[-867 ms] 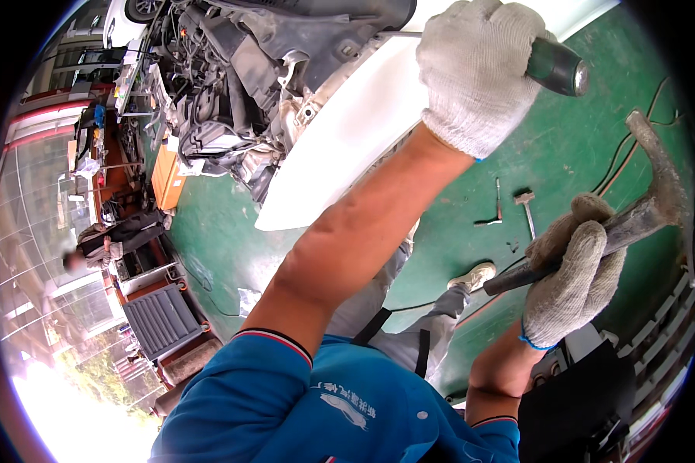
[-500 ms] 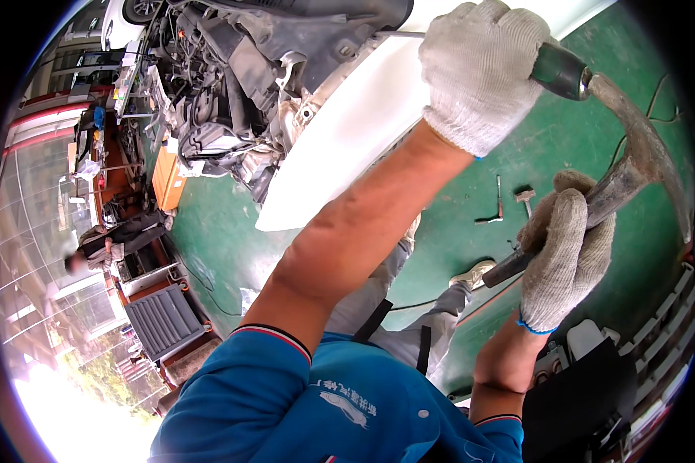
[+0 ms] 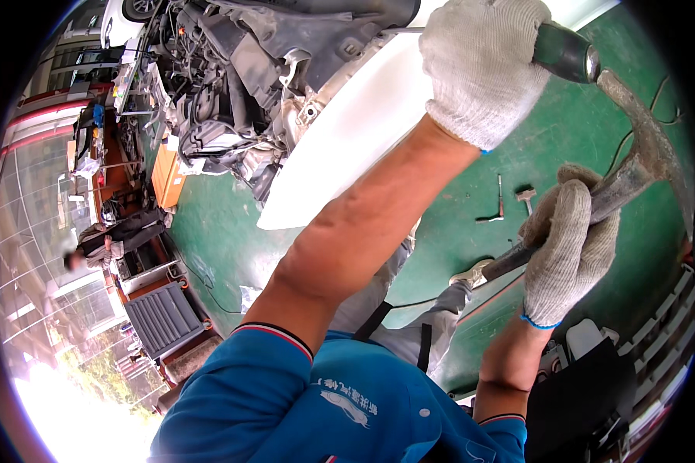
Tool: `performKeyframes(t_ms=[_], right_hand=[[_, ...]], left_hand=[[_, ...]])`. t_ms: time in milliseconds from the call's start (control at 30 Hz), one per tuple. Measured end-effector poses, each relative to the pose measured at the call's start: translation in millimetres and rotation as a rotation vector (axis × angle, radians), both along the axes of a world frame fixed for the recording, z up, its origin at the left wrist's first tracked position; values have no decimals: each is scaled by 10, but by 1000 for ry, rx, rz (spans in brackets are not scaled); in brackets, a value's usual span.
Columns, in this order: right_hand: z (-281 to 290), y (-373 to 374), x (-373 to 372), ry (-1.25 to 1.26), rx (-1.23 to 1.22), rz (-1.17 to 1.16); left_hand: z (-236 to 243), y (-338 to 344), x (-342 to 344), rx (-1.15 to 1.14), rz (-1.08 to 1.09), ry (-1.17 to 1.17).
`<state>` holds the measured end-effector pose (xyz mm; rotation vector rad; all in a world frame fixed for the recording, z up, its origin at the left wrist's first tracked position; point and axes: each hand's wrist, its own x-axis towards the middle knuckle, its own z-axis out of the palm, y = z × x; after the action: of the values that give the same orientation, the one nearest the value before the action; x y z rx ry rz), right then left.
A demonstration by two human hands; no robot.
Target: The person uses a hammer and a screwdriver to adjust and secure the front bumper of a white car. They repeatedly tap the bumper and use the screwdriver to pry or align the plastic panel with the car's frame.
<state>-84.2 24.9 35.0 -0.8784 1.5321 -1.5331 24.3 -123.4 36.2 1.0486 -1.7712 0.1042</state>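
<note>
Now tapping step, seemingly: left hand [image 3: 486, 65] fingers closed round dark-handled tool [image 3: 562, 52] by white panel [image 3: 355, 127]; right hand [image 3: 570, 251] fingers closed round hammer [image 3: 625, 184], head near tool's end; next tap likely wants steady aim

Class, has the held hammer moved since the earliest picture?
Yes: judged against the small hammer on the floor, the held hammer has shifted up the picture.

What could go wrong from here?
The hammer in the right hand could glance off the end of the green-handled tool and catch the left hand gripping just below it.

The metal shaft runs close by the white panel; a slip might scratch it.
</note>
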Motion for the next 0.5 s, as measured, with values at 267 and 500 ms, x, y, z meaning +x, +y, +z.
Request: performKeyframes(t_ms=[267,500], right_hand=[[-32,34,-98,13,1,39],[268,367,-1357,-332,-505,-113]], left_hand=[[-40,24,-23,-1,-22,-65],[-75,-20,-4,-6,-27,-9]])
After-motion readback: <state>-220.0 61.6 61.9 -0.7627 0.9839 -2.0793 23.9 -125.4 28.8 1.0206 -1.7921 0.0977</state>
